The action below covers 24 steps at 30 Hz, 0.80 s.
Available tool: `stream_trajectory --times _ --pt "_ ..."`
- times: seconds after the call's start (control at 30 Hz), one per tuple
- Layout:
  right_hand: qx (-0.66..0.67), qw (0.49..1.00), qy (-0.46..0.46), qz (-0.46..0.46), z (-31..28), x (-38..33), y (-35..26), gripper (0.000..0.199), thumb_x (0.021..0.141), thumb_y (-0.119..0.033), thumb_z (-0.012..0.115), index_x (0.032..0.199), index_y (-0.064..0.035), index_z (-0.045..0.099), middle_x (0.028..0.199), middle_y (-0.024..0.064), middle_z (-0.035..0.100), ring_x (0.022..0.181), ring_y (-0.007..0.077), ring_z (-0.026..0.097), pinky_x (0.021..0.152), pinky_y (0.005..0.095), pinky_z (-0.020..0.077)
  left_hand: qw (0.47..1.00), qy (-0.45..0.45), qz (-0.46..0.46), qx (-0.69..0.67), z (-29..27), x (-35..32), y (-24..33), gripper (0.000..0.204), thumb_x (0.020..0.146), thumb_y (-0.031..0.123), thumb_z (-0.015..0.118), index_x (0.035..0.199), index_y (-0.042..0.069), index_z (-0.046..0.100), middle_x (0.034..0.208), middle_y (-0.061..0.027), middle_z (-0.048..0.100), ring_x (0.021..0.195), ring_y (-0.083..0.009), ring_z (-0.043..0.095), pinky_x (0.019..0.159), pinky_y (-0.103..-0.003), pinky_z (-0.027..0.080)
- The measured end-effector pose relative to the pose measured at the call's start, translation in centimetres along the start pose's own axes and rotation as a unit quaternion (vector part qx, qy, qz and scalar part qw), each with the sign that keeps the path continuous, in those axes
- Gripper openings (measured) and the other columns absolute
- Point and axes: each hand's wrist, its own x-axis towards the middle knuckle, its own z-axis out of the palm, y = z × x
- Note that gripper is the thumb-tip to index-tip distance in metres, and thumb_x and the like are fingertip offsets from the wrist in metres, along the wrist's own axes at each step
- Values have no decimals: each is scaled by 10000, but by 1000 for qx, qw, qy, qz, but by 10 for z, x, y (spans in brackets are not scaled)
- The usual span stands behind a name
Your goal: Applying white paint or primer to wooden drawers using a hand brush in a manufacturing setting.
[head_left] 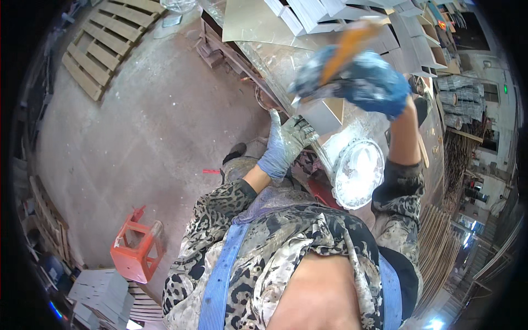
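My right hand (357, 82), in a stained blue glove, is wrapped round an orange-yellow tool (347, 47). Motion blurs the tool, so its kind cannot be made out. Below it sits a small white open box (324, 116) with pale brown inner walls, at the worktable's near edge. My left hand (283, 144), gloved in grey-blue with pale smears, is beside this box. Its thumb stands apart while the fingers reach toward the box's side; whether they press on it is unclear. Right of my lap is a round tub (358, 173) of bright white material, its rim crusted.
Stacked white box parts (330, 14) and a tan sheet (258, 22) lie on the worktable (275, 60). On the floor at left are a wooden pallet (110, 41) and an orange-red plastic stool (137, 247). More white boxes (102, 291) are stacked at lower left.
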Motion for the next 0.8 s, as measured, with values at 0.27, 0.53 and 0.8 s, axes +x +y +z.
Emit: stream_trajectory --times 0.27,0.53,0.8 --pt "182 846 491 -103 57 -75 20 337 672 92 661 936 -51 507 898 82 588 931 226 578 894 412 459 999 9 -27 -21 16 -2 0 871 789 685 334 1316 -5 263 1315 -193 313 1209 -350 333 1011 -515 266" --pt "17 709 691 -136 146 -61 58 300 688 57 678 844 -83 463 844 69 593 913 213 569 901 388 405 994 -33 -84 -64 22 -4 -4 844 798 666 340 1315 2 269 1306 -195 332 1222 -355 305 1023 -525 240" --pt "-94 573 810 77 174 -113 61 206 691 4 706 828 -59 565 885 75 596 882 193 557 827 327 434 997 19 -74 -23 19 0 -4 814 805 663 313 1299 16 294 1305 -192 342 1237 -345 292 1029 -546 205"
